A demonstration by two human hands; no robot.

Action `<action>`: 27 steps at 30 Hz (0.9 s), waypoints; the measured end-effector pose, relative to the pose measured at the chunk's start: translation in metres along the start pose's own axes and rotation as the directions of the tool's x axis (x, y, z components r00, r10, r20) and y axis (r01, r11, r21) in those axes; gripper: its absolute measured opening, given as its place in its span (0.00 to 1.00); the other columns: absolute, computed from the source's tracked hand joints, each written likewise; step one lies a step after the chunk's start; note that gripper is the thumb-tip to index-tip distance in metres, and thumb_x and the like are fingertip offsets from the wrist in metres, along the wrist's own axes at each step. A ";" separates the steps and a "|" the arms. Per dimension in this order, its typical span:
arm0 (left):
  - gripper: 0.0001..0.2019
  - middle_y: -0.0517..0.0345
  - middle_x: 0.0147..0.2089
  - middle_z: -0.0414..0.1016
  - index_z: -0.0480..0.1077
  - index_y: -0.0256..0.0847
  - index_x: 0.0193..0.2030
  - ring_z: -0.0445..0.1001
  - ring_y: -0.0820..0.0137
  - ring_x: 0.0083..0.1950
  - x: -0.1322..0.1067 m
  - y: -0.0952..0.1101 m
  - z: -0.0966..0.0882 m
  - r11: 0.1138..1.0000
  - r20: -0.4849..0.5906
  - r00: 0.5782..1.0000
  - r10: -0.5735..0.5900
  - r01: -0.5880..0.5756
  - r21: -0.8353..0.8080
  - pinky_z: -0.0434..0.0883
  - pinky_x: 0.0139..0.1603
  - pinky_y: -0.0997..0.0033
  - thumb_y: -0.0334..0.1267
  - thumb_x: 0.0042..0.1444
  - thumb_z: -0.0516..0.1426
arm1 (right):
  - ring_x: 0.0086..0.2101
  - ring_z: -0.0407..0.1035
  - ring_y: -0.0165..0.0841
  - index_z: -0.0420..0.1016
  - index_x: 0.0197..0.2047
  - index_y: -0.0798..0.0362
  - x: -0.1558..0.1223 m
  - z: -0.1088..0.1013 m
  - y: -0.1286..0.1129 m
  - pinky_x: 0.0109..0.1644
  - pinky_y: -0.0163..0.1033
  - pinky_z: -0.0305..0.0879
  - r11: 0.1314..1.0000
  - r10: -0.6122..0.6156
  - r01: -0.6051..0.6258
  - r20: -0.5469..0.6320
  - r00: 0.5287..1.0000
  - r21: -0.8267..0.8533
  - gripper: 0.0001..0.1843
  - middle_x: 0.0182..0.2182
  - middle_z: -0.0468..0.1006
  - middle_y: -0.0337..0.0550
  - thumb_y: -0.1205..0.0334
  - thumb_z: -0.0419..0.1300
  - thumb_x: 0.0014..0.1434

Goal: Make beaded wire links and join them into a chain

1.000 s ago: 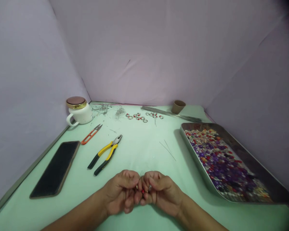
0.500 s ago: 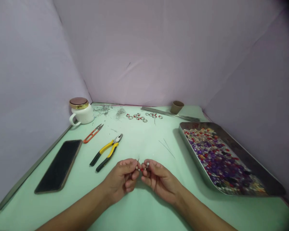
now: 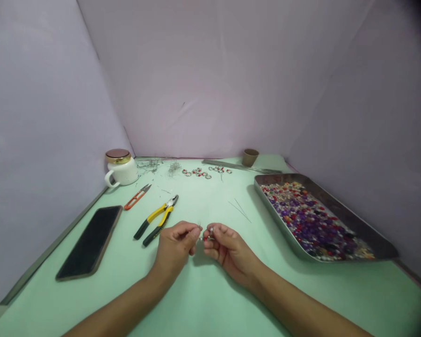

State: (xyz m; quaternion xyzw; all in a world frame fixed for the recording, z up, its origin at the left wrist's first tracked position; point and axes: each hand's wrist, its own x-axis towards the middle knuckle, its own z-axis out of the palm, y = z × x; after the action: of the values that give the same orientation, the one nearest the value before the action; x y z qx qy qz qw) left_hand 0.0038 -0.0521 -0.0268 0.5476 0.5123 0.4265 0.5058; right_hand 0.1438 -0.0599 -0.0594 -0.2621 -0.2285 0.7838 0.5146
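Note:
Low over the front middle of the table, my two hands face each other a small gap apart. My right hand pinches a small ring of red and silvery beads between thumb and fingers; part of it is hidden by the fingertips. Thumb and forefinger of my left hand are pressed together on a thin wire, whose tip sticks up above them. Whether the wire runs through the beads is too small to tell. Pliers with yellow and black handles lie just left of my left hand.
A metal tray of mixed beads stands at right. Finished-looking bead rings, a wire bundle and a brown cup lie at the back. Left are a lidded white mug, orange snips and a phone. Loose wires lie mid-table.
My left hand has turned and drawn slightly away from the right, its fingers now pinching the wire. The bead ring stays in my right hand. The camera view has shifted a little.

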 end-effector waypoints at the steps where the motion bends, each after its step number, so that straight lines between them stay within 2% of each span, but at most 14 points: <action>1: 0.07 0.64 0.16 0.61 0.68 0.34 0.23 0.58 0.78 0.19 0.000 0.000 0.000 1.000 0.009 1.000 0.003 -0.003 -0.011 0.56 0.21 0.77 0.37 0.46 0.57 | 0.25 0.72 0.25 0.70 0.32 0.58 0.000 0.001 0.001 0.31 0.30 0.71 1.000 -0.006 0.006 0.000 1.000 -0.006 0.08 0.29 0.75 0.41 0.62 0.61 0.51; 4: 0.09 0.64 0.14 0.59 0.67 0.34 0.21 0.56 0.79 0.18 0.002 -0.004 -0.004 0.992 0.155 0.987 -0.036 0.053 -0.110 0.54 0.21 0.77 0.37 0.47 0.56 | 0.23 0.70 0.23 0.71 0.31 0.58 0.000 0.001 0.001 0.29 0.30 0.71 1.000 -0.005 0.005 0.014 1.000 -0.020 0.08 0.26 0.74 0.39 0.62 0.62 0.50; 7: 0.10 0.63 0.14 0.59 0.66 0.34 0.19 0.54 0.79 0.17 0.004 -0.006 -0.008 0.955 0.316 0.943 -0.105 0.184 -0.233 0.51 0.20 0.76 0.38 0.44 0.57 | 0.20 0.67 0.21 0.72 0.30 0.59 0.000 0.001 -0.002 0.27 0.29 0.70 0.999 0.018 -0.016 0.038 0.999 -0.039 0.09 0.22 0.73 0.37 0.62 0.64 0.47; 9: 0.09 0.62 0.15 0.60 0.66 0.34 0.19 0.54 0.79 0.17 0.005 -0.005 -0.010 0.931 0.367 0.920 -0.138 0.247 -0.268 0.51 0.20 0.76 0.37 0.43 0.58 | 0.19 0.66 0.21 0.72 0.29 0.59 -0.001 0.001 -0.003 0.28 0.29 0.70 0.998 0.032 -0.030 0.044 0.999 -0.050 0.09 0.21 0.73 0.37 0.62 0.65 0.46; 11: 0.08 0.60 0.17 0.63 0.66 0.33 0.19 0.55 0.79 0.17 0.005 -0.002 -0.010 0.930 0.389 0.909 -0.147 0.261 -0.258 0.51 0.20 0.76 0.36 0.42 0.57 | 0.20 0.66 0.21 0.72 0.29 0.59 -0.002 0.000 -0.003 0.28 0.30 0.70 0.998 0.038 -0.035 0.049 0.998 -0.053 0.10 0.22 0.73 0.38 0.62 0.65 0.45; 16: 0.08 0.56 0.22 0.68 0.66 0.34 0.19 0.58 0.78 0.20 0.003 0.005 -0.009 0.984 0.357 0.932 -0.064 0.118 -0.133 0.55 0.22 0.75 0.33 0.45 0.54 | 0.21 0.67 0.22 0.72 0.30 0.58 -0.001 0.000 -0.002 0.29 0.30 0.69 0.998 0.035 -0.033 0.045 0.998 -0.049 0.11 0.23 0.73 0.38 0.61 0.65 0.45; 18: 0.09 0.55 0.23 0.70 0.67 0.34 0.20 0.59 0.78 0.20 0.002 0.007 -0.009 0.992 0.371 0.928 -0.043 0.083 -0.093 0.57 0.23 0.75 0.36 0.47 0.54 | 0.21 0.67 0.22 0.71 0.31 0.58 -0.001 0.000 -0.002 0.30 0.31 0.69 0.998 0.029 -0.027 0.049 0.998 -0.050 0.10 0.22 0.73 0.37 0.60 0.64 0.47; 20: 0.11 0.57 0.21 0.68 0.67 0.34 0.22 0.59 0.78 0.19 0.002 0.009 -0.008 0.997 0.356 0.934 -0.043 0.063 -0.044 0.57 0.22 0.76 0.39 0.49 0.53 | 0.22 0.67 0.23 0.71 0.32 0.57 -0.001 0.000 -0.002 0.32 0.31 0.68 0.998 0.006 -0.002 0.062 0.998 -0.061 0.09 0.22 0.73 0.37 0.61 0.63 0.49; 24: 0.07 0.63 0.18 0.64 0.67 0.36 0.27 0.59 0.78 0.18 0.001 0.008 -0.006 0.998 0.155 0.987 -0.030 0.021 0.059 0.58 0.20 0.77 0.38 0.47 0.55 | 0.25 0.68 0.23 0.72 0.32 0.56 -0.003 0.001 -0.001 0.33 0.30 0.67 0.992 -0.072 0.073 0.011 0.997 -0.104 0.09 0.26 0.75 0.38 0.64 0.65 0.46; 27: 0.05 0.63 0.19 0.64 0.69 0.37 0.28 0.61 0.77 0.19 -0.001 0.006 -0.006 0.985 0.079 0.994 0.070 -0.081 0.150 0.59 0.20 0.78 0.36 0.47 0.55 | 0.24 0.68 0.23 0.72 0.31 0.56 -0.003 0.004 0.000 0.33 0.30 0.67 0.986 -0.092 0.082 -0.066 0.994 -0.142 0.11 0.27 0.75 0.39 0.64 0.67 0.42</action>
State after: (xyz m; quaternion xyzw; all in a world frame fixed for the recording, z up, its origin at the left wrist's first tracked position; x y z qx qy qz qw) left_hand -0.0009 -0.0523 -0.0196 0.6189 0.5035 0.3844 0.4644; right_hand 0.1428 -0.0632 -0.0559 -0.3152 -0.2751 0.7326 0.5369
